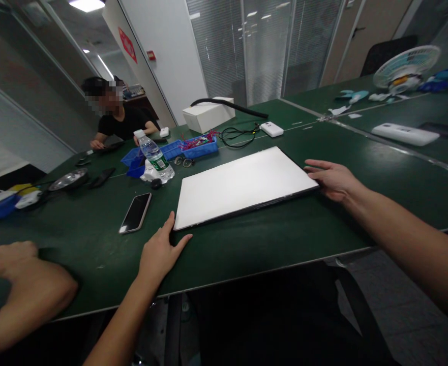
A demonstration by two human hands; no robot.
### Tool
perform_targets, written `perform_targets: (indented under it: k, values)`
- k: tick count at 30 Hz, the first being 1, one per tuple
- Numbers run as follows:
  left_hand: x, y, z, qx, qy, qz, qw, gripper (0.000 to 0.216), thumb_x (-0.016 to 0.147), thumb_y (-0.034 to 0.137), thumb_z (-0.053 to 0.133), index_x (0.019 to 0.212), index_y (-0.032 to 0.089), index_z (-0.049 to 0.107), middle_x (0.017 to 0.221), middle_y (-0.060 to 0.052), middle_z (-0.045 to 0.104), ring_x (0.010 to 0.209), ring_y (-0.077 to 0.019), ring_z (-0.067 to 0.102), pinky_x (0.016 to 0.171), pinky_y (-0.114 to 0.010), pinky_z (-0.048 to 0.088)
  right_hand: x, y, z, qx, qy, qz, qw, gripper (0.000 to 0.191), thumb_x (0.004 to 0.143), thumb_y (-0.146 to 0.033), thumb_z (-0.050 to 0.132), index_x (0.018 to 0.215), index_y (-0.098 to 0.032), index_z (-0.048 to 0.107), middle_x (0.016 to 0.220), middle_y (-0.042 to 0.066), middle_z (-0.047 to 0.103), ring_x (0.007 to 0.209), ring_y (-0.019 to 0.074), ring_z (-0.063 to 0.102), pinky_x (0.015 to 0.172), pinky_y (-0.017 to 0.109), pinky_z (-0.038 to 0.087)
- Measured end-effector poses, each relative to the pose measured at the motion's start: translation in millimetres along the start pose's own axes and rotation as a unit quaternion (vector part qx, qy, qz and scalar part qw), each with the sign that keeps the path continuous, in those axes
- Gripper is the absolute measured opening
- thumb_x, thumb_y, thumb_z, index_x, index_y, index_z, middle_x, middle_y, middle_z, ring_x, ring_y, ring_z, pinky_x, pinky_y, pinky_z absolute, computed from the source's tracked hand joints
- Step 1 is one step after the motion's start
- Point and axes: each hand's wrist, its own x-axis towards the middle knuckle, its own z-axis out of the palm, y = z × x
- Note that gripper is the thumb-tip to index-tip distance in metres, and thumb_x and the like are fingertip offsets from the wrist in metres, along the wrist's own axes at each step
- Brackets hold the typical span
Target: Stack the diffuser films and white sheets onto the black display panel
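Observation:
A flat white rectangular panel (242, 185) with a thin dark edge lies on the green table in front of me. My left hand (160, 251) rests by its near left corner, thumb and fingers apart, the index fingertip against the corner. At the right end, my right hand (332, 179) has its fingers stretched out along the panel's corner, touching it. Some of the right fingertips are hidden by the panel's edge. A phone (136, 213) with a dark screen lies left of the panel.
Behind the panel stand a water bottle (155, 157), blue trays (199, 146) with small wired parts, a white box (208, 114) and a white device (271, 129). A fan (406, 66) is far right. Another person's arm (33, 284) rests at the left; a person (120, 119) sits opposite.

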Motion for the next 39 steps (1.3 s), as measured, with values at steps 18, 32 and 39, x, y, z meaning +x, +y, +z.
perform_targets:
  k: [18, 32, 39]
  values:
    - [3.8, -5.0, -19.5, 0.007, 0.194, 0.356, 0.914, 0.029, 0.11, 0.017, 0.057, 0.121, 0.02, 0.083, 0.122, -0.012, 0.085, 0.115, -0.0274, 0.082, 0.105, -0.043, 0.068, -75.7, -13.0, -59.0, -0.101, 0.063, 0.013, 0.993, 0.049, 0.091, -0.052, 0.062, 0.122, -0.015, 0.073, 0.109, 0.017, 0.074, 0.093, 0.0302, 0.073, 0.077, 0.045, 0.063]
    - [-8.9, 42.3, -47.6, -0.018, 0.185, 0.354, 0.917, 0.033, 0.109, 0.016, 0.054, 0.127, 0.022, 0.081, 0.118, -0.011, 0.085, 0.108, -0.0257, 0.083, 0.099, -0.042, 0.07, -118.3, -51.2, 9.8, -0.33, -0.071, -0.417, 0.844, 0.043, 0.118, -0.038, 0.037, 0.132, -0.028, 0.077, 0.14, 0.005, 0.07, 0.13, 0.0235, 0.068, 0.114, 0.05, 0.057]
    - [-9.3, 56.1, -54.4, -0.019, 0.233, 0.339, 0.911, 0.028, 0.11, 0.017, 0.056, 0.126, 0.021, 0.079, 0.116, -0.01, 0.085, 0.103, -0.0247, 0.083, 0.093, -0.04, 0.07, -106.9, -60.4, 7.4, -0.315, -0.017, -0.381, 0.869, 0.047, 0.116, -0.045, 0.037, 0.131, -0.028, 0.078, 0.135, 0.005, 0.072, 0.129, 0.0236, 0.069, 0.115, 0.049, 0.058]
